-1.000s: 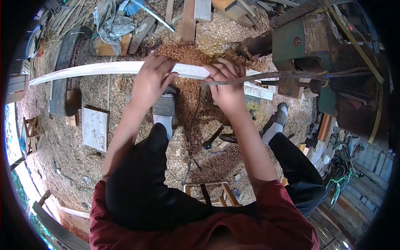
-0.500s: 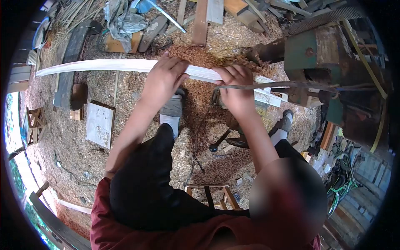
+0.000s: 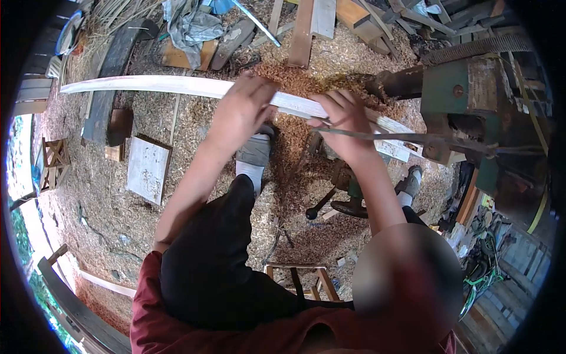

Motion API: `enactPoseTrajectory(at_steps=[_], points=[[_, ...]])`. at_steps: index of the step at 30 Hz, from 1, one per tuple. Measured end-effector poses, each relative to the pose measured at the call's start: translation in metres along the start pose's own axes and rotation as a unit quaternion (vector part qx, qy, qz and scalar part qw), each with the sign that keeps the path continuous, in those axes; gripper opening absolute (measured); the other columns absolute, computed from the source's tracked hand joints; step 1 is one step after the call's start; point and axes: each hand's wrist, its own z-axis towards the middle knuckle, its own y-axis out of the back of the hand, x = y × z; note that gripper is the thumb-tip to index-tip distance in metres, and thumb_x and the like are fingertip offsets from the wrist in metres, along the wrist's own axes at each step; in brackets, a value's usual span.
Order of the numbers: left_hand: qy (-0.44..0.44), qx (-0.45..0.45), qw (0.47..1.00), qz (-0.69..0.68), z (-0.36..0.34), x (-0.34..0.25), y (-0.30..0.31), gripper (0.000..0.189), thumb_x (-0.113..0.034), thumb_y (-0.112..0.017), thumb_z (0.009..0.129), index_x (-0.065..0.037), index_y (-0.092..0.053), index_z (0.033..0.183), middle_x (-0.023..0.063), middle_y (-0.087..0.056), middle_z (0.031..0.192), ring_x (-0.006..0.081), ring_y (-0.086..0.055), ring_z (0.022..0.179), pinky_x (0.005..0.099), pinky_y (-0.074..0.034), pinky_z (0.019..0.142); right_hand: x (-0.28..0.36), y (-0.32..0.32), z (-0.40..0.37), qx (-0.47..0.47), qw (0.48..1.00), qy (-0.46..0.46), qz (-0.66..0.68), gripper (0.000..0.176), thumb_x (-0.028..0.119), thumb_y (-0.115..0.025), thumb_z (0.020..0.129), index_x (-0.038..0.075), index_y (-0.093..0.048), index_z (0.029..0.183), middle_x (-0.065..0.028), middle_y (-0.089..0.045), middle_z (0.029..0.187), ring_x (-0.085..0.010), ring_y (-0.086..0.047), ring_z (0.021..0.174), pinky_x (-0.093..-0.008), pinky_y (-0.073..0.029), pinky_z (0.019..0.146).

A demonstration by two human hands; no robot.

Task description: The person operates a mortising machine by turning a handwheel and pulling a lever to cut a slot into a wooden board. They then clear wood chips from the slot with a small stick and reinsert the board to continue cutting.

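A long, pale, gently curved wooden strip (image 3: 159, 84) stretches from the far left to the machine on the right. My left hand (image 3: 244, 106) is closed around its middle, fingers over the far edge and thumb on the near side. Farther right, my right hand (image 3: 345, 121) has its fingers curled over the same strip. A dark narrow band (image 3: 407, 137) runs from the machine across my right wrist. Beyond that hand the pale wood shows as two lengths spread apart, with the ends close to the green machine (image 3: 443, 89).
Wood shavings cover the floor (image 3: 194, 130). A dark curved beam (image 3: 112, 88) lies under the strip's left part, near a pale board (image 3: 148, 169). Scrap planks and a grey cloth (image 3: 191, 29) lie at the back. A black-knobbed lever (image 3: 312, 213) stands below my right hand.
The whole view has shifted slightly, so most things sit farther right. The strip's left end has risen a little in view. Both hands keep their hold on the strip.
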Motion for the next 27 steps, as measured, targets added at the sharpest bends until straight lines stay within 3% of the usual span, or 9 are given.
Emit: enactPoseTrajectory(at_steps=[2,4,8,12,14,16,20,22,27], points=[[-0.001,-0.018,0.999,0.046,-0.006,0.012,0.004,0.029,-0.012,-0.081,0.088,-0.004,-0.074,0.114,0.0122,-0.073,0.112,0.0379,-0.068,0.107,0.0500,-0.056,0.094,0.010,-0.008,0.017,-0.021,0.999,0.022,0.033,0.037,0.014,-0.084,0.085,0.007,-0.072,0.119,-0.0115,-0.072,0.106,-0.0355,-0.065,0.106,-0.0493,-0.051,0.097],[0.019,0.014,0.999,0.029,-0.007,0.015,0.008,0.032,-0.010,-0.081,0.083,-0.004,-0.075,0.114,0.0103,-0.072,0.109,0.0339,-0.068,0.104,0.0453,-0.056,0.093,0.012,-0.013,0.023,0.035,0.999,0.006,0.018,0.037,0.013,-0.084,0.084,0.006,-0.072,0.119,-0.0121,-0.071,0.105,-0.0356,-0.065,0.105,-0.0490,-0.051,0.097],[-0.010,0.001,1.000,0.013,-0.006,0.008,-0.012,0.031,-0.014,-0.083,0.084,-0.003,-0.075,0.112,0.0104,-0.072,0.109,0.0313,-0.068,0.102,0.0441,-0.056,0.092,0.000,-0.006,0.003,0.017,1.000,-0.010,0.011,0.034,0.011,-0.083,0.083,0.006,-0.071,0.115,-0.0123,-0.069,0.102,-0.0346,-0.064,0.101,-0.0490,-0.050,0.096],[-0.009,-0.014,1.000,-0.020,-0.004,0.008,-0.006,0.031,-0.017,-0.082,0.087,-0.002,-0.075,0.114,0.0128,-0.073,0.112,0.0360,-0.067,0.104,0.0482,-0.055,0.094,0.002,0.001,0.012,0.040,0.999,0.013,0.010,0.034,0.013,-0.082,0.085,0.006,-0.071,0.116,-0.0134,-0.068,0.101,-0.0351,-0.064,0.101,-0.0490,-0.052,0.091],[-0.007,-0.019,1.000,0.024,-0.006,0.018,0.003,0.031,-0.016,-0.082,0.086,-0.002,-0.075,0.114,0.0139,-0.073,0.114,0.0369,-0.067,0.105,0.0486,-0.054,0.096,0.018,-0.004,0.026,0.044,0.999,0.001,0.023,0.030,0.014,-0.081,0.087,0.005,-0.071,0.114,-0.0145,-0.068,0.103,-0.0360,-0.066,0.104,-0.0485,-0.054,0.092],[0.021,0.034,0.999,0.021,-0.010,0.023,0.006,0.031,-0.015,-0.082,0.086,-0.003,-0.075,0.114,0.0138,-0.073,0.114,0.0367,-0.067,0.106,0.0483,-0.055,0.095,0.022,-0.014,0.030,0.056,0.996,-0.042,0.047,0.037,0.015,-0.084,0.086,0.007,-0.071,0.119,-0.0140,-0.070,0.106,-0.0371,-0.067,0.108,-0.0473,-0.054,0.095],[-0.016,0.012,1.000,0.019,-0.007,0.015,-0.010,0.031,-0.016,-0.082,0.085,-0.003,-0.075,0.112,0.0104,-0.072,0.110,0.0316,-0.068,0.103,0.0449,-0.055,0.093,0.012,-0.004,0.012,0.048,0.996,-0.065,0.036,0.032,0.011,-0.083,0.087,0.007,-0.072,0.117,-0.0139,-0.070,0.105,-0.0378,-0.069,0.101,-0.0478,-0.056,0.089],[-0.019,0.006,1.000,0.004,-0.005,0.011,-0.004,0.033,-0.016,-0.082,0.084,-0.003,-0.075,0.113,0.0107,-0.072,0.110,0.0324,-0.067,0.102,0.0461,-0.054,0.093,0.011,0.005,0.013,0.096,0.986,-0.121,0.056,0.033,0.008,-0.081,0.087,0.006,-0.071,0.119,-0.0144,-0.070,0.107,-0.0382,-0.070,0.102,-0.0473,-0.057,0.088],[0.005,0.014,0.999,0.043,-0.012,0.033,0.016,0.034,-0.017,-0.082,0.084,-0.003,-0.075,0.115,0.0119,-0.072,0.109,0.0345,-0.067,0.101,0.0470,-0.054,0.092,0.029,-0.021,0.047,0.103,0.993,-0.032,0.043,0.034,0.011,-0.081,0.087,0.006,-0.070,0.120,-0.0155,-0.071,0.110,-0.0389,-0.070,0.106,-0.0466,-0.057,0.091]])
